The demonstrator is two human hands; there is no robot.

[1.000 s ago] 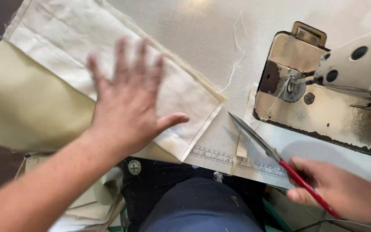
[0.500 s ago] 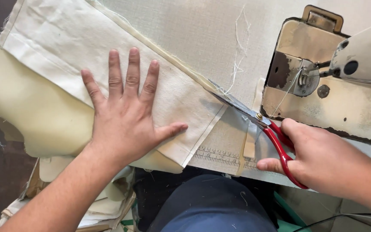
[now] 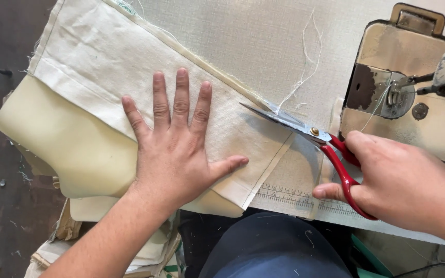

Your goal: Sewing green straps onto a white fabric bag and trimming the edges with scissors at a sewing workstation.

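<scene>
Beside the sewing machine, the cream fabric is being pressed flat on the desk by the spread left hand. Red-handled scissors, gripped by the closed right hand, are being brought to its edge; judged, cutting needs blades aligned there.

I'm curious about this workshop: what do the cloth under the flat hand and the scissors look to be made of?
The cloth under the left hand looks like woven cotton or canvas: off-white, matte, with a visible weave and fraying threads. The scissors in the right hand seem to be steel, since the blades are grey with a dull shine and a brass-coloured pivot. Their glossy red handles are probably plastic or painted metal.
</scene>
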